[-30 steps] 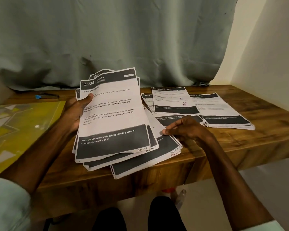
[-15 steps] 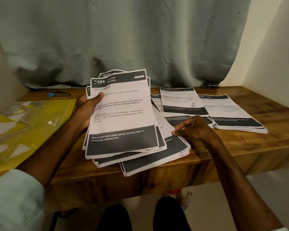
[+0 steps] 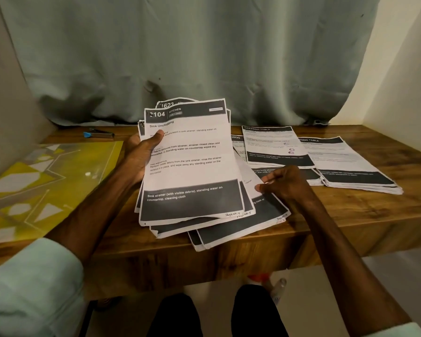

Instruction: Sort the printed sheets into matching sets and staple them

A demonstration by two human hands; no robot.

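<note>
Mid-sort: left hand (image 3: pixel 139 154) clamps fanned stack (image 3: pixel 190 166), right hand (image 3: pixel 287 186) at 3 o'clock pinches a lower sheet (image 3: pixel 270 210); next, likely pull it toward sorted piles (image 3: pixel 275 144) at 2 o'clock.

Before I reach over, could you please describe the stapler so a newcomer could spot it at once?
Start at the wooden table, then go to its far left corner, below the grey curtain and just beyond the yellow patterned board. The stapler lies there alone: a small dark bar with a blue end, unlike the black-and-white printed sheets elsewhere.
</note>
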